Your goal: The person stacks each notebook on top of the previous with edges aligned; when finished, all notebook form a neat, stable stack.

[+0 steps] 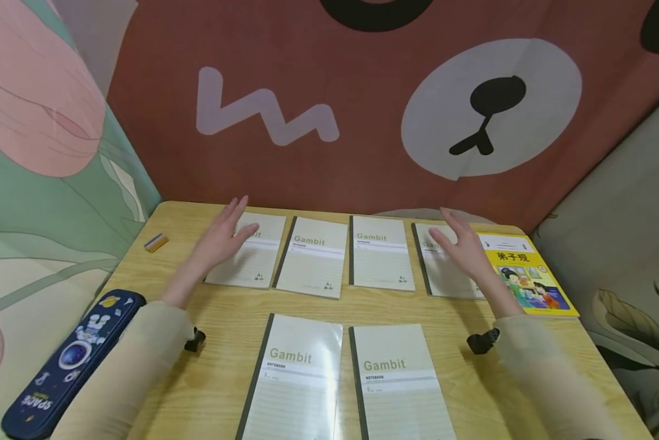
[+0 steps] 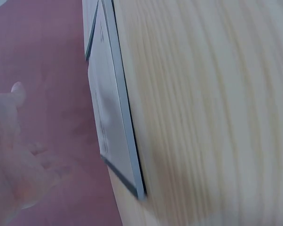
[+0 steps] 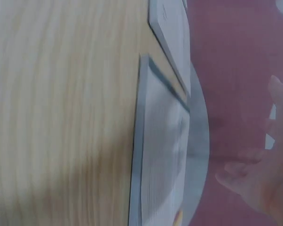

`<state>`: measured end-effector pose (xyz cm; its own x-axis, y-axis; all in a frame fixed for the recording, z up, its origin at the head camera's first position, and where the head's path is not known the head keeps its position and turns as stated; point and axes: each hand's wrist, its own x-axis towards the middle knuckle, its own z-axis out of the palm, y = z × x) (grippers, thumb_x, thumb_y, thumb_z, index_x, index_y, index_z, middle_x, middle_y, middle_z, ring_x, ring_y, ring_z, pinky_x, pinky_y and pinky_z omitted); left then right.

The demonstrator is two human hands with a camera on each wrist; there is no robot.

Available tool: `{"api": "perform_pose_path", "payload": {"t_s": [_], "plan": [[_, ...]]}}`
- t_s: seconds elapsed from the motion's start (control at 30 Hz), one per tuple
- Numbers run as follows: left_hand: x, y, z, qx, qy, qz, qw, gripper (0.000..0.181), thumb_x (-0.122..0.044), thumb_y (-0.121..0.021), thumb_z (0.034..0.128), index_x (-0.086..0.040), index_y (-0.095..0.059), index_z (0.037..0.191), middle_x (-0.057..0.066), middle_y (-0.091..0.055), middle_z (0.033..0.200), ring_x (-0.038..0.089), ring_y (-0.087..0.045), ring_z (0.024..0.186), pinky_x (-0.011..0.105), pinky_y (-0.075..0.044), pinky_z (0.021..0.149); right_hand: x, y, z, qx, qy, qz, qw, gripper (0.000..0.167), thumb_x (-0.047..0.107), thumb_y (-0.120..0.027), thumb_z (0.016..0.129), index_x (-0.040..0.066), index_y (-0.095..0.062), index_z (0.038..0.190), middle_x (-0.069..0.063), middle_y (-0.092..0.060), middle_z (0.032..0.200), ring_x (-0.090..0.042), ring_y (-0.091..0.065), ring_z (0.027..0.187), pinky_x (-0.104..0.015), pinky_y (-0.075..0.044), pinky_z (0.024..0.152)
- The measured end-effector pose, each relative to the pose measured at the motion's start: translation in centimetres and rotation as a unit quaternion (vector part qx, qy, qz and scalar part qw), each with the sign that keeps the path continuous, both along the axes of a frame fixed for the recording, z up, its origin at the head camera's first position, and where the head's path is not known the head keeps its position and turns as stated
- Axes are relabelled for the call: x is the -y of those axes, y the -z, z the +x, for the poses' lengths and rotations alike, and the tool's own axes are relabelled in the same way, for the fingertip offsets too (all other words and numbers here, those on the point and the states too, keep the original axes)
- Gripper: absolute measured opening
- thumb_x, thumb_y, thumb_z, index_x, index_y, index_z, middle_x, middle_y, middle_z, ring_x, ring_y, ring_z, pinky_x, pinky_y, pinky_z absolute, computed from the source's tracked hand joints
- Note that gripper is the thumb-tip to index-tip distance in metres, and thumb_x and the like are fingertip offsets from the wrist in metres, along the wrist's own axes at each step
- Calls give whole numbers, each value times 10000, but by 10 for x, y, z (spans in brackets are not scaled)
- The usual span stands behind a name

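Pale sleeves [image 1: 549,373], left hand [image 1: 218,241] and right hand [image 1: 464,250] straight-fingered above notebooks [image 1: 260,260]

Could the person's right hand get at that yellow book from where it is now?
Probably yes. The right hand looks empty and is raised near the rightmost notebook of the back row, with the yellow book close beside it; nothing appears to lie on the visible part of its cover.

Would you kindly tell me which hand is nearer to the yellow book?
Right. The right hand is by the left edge of the yellow book; the left hand is farther, by the leftmost back notebook.
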<state>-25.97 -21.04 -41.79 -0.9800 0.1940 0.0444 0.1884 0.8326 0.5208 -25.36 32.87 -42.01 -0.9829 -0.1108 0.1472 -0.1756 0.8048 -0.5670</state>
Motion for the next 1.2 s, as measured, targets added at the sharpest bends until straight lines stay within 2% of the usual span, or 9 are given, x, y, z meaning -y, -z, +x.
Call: {"api": "perform_pose_path", "payload": {"t_s": [0.2,0.3,0.53,0.67,0.77,0.83,0.97,1.07,1.2], "plan": [[-18,4,-3,55,191,300,9994,788,-551,-422,1070,-197,-60,1674,179,-98,1739,430,-126,1601,653,-153,1283,42,2,-2,340,-297,-547,9975,735,529,-484,1060,161,-243,1650,-170,-247,1709,-433,-226,1572,-648,-304,1230],[-27,7,-4,141,296,554,9979,787,-560,-406,1072,-178,-71,1673,142,-115,1744,399,-133,1608,603,-146,1305,66,1,-1,524,-447,-871,9938,718,548,-466,1060,195,-253,1648,-137,-268,1708,-426,-303,1545,-609,-358,1219],[-52,6,-7,582,406,1152,9908,772,-578,-382,1073,-211,-64,1674,147,-183,1731,415,-429,1478,590,-316,1250,124,-2,3,1023,-649,-1516,9810,686,586,-456,1051,296,-262,1642,-131,-290,1701,-377,-460,1473,-563,-475,1141],[-60,4,-7,983,348,1448,9839,781,-635,-344,1059,-258,-41,1672,160,-226,1718,419,-440,1473,578,-368,1223,150,1,4,1416,-726,-2217,9620,699,557,-486,1051,278,-251,1647,-194,-291,1685,-384,-462,1468,-529,-510,1114],[-63,1,-6,1462,229,1662,9749,775,-670,-296,1050,-302,-7,1667,135,-226,1722,406,-428,1487,569,-418,1190,164,3,7,1742,-716,-2717,9438,711,525,-484,1061,248,-215,1658,-201,-290,1678,-401,-419,1490,-542,-508,1113],[-65,-2,-5,1741,158,1775,9685,766,-686,-265,1046,-325,12,1663,99,-188,1737,388,-436,1486,550,-462,1157,172,3,9,1950,-699,-3008,9309,726,510,-476,1068,222,-179,1665,-202,-290,1676,-411,-393,1504,-559,-499,1117],[-68,-8,-5,2107,224,2037,9558,764,-676,-227,1053,-294,26,1665,38,-46,1760,394,-416,1496,513,-544,1072,186,4,14,2331,-571,-3449,9075,772,509,-465,1070,178,-112,1672,-192,-257,1694,-420,-340,1531,-576,-479,1133],[-71,-10,-5,2322,370,2232,9460,789,-671,-203,1056,-229,17,1671,78,-18,1761,447,-363,1510,546,-532,1080,194,2,17,2557,-455,-3578,8969,800,517,-456,1070,160,-68,1672,-178,-175,1723,-419,-278,1559,-581,-471,1139],[-75,-9,-6,2586,450,2395,9347,802,-670,-178,1054,-190,-4,1674,143,-56,1751,499,-279,1533,598,-504,1097,203,0,21,2743,-274,-3681,8880,823,523,-454,1068,132,-52,1670,-160,-86,1742,-431,-229,1573,-581,-471,1138]]}}
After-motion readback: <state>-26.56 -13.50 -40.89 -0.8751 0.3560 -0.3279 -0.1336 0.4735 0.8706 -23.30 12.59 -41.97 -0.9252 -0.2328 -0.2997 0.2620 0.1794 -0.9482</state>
